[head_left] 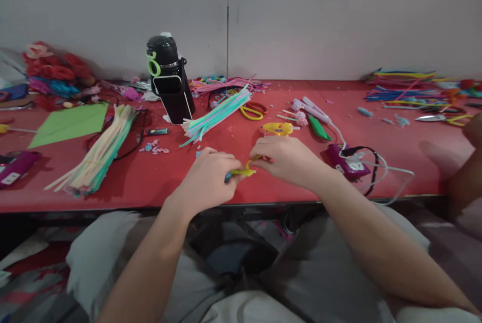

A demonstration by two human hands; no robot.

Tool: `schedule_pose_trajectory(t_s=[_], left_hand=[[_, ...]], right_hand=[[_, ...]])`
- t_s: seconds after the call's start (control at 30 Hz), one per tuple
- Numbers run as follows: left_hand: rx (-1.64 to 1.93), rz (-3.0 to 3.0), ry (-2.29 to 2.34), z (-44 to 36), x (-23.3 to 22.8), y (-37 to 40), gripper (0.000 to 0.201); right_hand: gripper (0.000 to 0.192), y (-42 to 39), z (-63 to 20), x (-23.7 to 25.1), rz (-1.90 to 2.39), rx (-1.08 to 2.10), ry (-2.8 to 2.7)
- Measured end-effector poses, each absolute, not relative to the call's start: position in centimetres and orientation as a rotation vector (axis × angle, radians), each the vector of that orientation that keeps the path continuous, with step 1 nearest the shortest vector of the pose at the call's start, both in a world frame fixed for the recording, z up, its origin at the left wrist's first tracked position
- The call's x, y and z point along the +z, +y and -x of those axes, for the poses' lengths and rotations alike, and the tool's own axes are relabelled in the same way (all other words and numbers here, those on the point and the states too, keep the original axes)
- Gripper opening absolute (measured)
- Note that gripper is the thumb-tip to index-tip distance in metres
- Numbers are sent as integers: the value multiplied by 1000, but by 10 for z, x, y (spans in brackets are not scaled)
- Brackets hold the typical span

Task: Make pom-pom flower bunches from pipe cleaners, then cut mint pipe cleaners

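Both hands pinch a yellow pipe cleaner [244, 171] just above the near edge of the red bench [263, 182]: the left hand [211, 177] closed on one end, the right hand [288, 161] on the other. Fingers hide most of it, and a bluish bit in the left grip is unclear. A yellow glue gun [277, 128] lies just beyond. Farther left, a black bottle [169, 79] stands. Another person's arm [469, 172] is cut off at right.

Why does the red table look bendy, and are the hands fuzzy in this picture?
In the head view, the wide lens curves the red table, bowing its front edge; the left hand and right hand look slightly soft, pinching a yellow pipe cleaner; lighting is even, with soft shadows beneath the hands and beside the black water bottle; the far corners smear most.
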State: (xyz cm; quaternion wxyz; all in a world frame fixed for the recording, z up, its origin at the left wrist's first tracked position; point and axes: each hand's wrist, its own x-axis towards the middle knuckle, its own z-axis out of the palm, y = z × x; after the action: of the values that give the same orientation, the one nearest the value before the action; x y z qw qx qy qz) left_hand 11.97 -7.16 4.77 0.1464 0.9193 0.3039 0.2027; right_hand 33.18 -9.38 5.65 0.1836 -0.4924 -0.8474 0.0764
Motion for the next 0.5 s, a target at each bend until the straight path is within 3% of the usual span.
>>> schedule_pose_trajectory(t_s=[0.1, 0.23, 0.4, 0.5], left_hand=[[519, -2745, 1062, -125, 46, -74, 18], [674, -2685, 1174, -128, 39, -69, 16], [1141, -2135, 1078, -125, 35, -63, 12], [1121, -1763, 905, -123, 39, -62, 23]], right_hand=[[16, -105, -317, 57, 1566, 116, -2303], [16, -114, -305, 54, 1517, 297, -2156], [22, -115, -306, 45, 1304, 290, -2023], [23, -113, -310, 41, 1233, 206, -1973]])
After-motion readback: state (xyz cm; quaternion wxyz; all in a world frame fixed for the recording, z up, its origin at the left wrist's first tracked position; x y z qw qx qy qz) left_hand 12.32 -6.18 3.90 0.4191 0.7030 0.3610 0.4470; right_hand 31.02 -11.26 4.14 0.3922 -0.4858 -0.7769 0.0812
